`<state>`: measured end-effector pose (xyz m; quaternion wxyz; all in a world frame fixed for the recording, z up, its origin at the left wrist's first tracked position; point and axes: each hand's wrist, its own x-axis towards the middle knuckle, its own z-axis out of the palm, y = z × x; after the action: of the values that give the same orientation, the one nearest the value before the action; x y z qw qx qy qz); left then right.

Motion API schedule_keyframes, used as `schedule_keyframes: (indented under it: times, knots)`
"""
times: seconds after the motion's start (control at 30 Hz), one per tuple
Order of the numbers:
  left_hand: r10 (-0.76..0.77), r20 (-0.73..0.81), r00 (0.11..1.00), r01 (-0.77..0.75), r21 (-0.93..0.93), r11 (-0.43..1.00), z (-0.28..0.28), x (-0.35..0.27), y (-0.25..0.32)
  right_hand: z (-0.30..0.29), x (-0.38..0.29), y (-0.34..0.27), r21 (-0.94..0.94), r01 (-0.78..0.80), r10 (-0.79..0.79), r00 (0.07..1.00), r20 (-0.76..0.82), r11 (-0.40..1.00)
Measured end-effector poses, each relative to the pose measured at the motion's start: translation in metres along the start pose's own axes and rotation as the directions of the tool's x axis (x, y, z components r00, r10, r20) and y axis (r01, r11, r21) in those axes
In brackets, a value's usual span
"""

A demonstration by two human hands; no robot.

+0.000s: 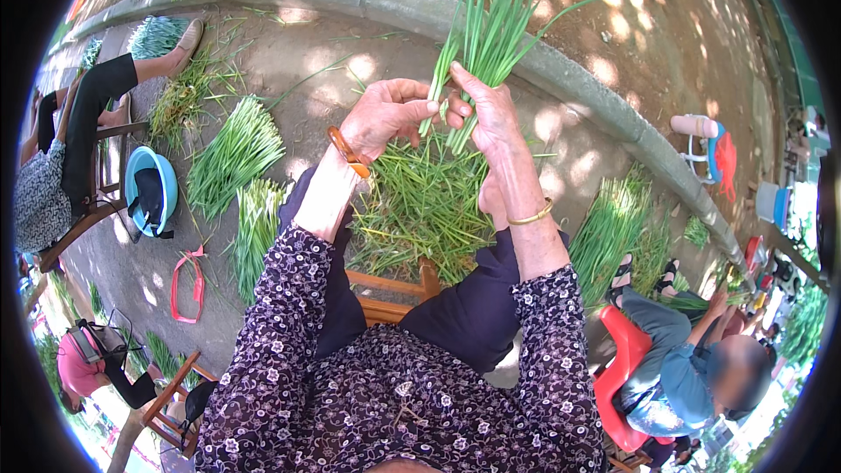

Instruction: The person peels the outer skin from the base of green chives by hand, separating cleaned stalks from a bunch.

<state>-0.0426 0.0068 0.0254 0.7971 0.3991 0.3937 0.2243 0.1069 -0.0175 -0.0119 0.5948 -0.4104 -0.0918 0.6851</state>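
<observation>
My right hand (pixel 487 108) grips a bundle of long green chives (pixel 493 39), their leaf tips pointing away from me and their cut ends below my fist. Close beside it, my left hand (pixel 391 112) pinches a few chive stalks (pixel 441 75) near their lower ends between thumb and fingers. Those stalks stand slightly apart from the main bundle, next to my right thumb. Beneath both hands, between my legs, lies a loose heap of green and yellowish chive scraps (pixel 420 203).
Sorted chive piles (pixel 236 154) lie left, another chive pile (pixel 611 230) right. A stone curb (pixel 427 6) curves across the far side. Left are a blue basin (pixel 167 190) and red strap (pixel 176 292). A seated person (pixel 683 374) is at right; others sit left.
</observation>
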Motion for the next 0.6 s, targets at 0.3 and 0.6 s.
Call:
schedule_keyframes:
  times: [0.3, 0.6]
  knots:
    - [0.079, -0.062, 0.995, -0.077, 0.025, 0.997, 0.003, 0.010, -0.005, 0.006, -0.002, 0.001, -0.049, -0.060, 0.062, 0.997, 0.044, 0.997]
    - [0.032, -0.002, 0.999, -0.032, -0.154, 0.988, 0.009, 0.016, -0.004, 0.003, -0.001, -0.004, -0.001, -0.022, 0.022, 0.999, -0.034, 1.000]
